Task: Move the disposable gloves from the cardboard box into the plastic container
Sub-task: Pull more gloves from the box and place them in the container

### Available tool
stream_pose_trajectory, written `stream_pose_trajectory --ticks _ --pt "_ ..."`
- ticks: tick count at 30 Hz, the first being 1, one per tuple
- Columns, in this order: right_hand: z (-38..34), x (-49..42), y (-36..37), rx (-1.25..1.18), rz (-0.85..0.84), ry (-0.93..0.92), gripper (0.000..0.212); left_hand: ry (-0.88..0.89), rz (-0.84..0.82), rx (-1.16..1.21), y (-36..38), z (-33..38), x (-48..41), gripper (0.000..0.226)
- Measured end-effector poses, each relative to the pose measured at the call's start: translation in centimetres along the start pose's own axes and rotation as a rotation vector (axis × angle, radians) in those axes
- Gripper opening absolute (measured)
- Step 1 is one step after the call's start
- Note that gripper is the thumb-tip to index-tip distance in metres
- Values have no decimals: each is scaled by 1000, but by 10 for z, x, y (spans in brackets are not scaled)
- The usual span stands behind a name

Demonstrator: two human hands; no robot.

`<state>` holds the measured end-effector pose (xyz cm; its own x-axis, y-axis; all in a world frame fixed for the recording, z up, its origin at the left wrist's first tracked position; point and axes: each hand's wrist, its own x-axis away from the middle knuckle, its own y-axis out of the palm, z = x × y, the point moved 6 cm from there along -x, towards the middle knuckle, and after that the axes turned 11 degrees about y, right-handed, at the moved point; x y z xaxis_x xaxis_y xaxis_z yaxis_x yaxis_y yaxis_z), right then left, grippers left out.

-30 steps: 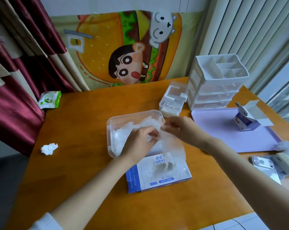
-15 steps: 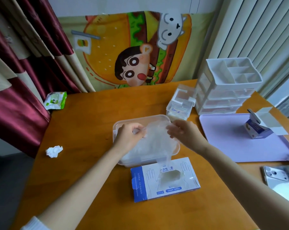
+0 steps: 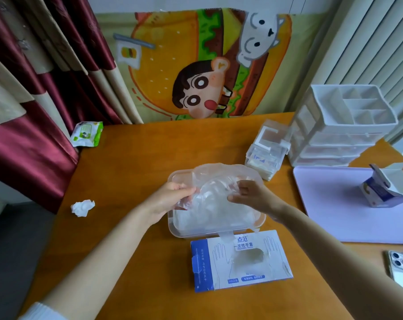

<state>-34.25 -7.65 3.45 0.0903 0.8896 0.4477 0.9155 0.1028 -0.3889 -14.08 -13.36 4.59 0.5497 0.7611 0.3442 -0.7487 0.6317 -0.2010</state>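
A clear plastic container [image 3: 172,224] sits mid-table with a pile of thin transparent gloves inside. Over it, my left hand [image 3: 167,200] and my right hand [image 3: 251,197] each pinch one side of a bunch of clear disposable gloves [image 3: 211,181], which arches up between them above the container. One glove tail hangs over the container's near rim toward the blue-and-white cardboard glove box [image 3: 241,260], which lies flat just in front with more gloves showing in its oval opening.
A crumpled tissue [image 3: 82,207] and a green wipes pack [image 3: 87,133] lie at the left. At the right stand a small clear box [image 3: 267,150], a white drawer organizer [image 3: 341,125], a lilac mat [image 3: 334,204] with an open carton [image 3: 380,189], and a phone [image 3: 401,265].
Both hands drew the gloves up out of the cardboard box and carried them back over the container. They now hold the bunch wider and lower above the pile.
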Motion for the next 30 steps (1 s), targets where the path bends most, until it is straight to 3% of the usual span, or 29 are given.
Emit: stream_pose_trajectory --ticks 3,6,9,11,15,18,21,26,30 --pt "-15 -5 0 23 47 -39 32 6 -12 -52 -6 1 -3 20" --pt "-34 -8 -6 64 69 -134 29 93 78 -154 -11 17 -14 43" --pt "-43 -16 -15 212 96 -106 26 221 229 -237 -18 36 -34 18" --pt "-52 -21 -32 304 277 -118 19 353 324 -302 -27 53 -42 6" --pt "-82 5 -62 92 644 -272 13 707 522 -355 -43 96 -27 16" --pt "-90 25 -65 210 814 -474 15 904 530 -419 -44 107 -7 11" --pt "-70 22 -49 391 669 -591 23 917 461 -624 -43 83 -1 13" --pt "-25 -1 -8 589 283 -424 58 851 222 -1056 -22 24 -10 25" --pt "7 -23 21 775 41 -273 74 800 33 -1228 -7 -1 -16 26"
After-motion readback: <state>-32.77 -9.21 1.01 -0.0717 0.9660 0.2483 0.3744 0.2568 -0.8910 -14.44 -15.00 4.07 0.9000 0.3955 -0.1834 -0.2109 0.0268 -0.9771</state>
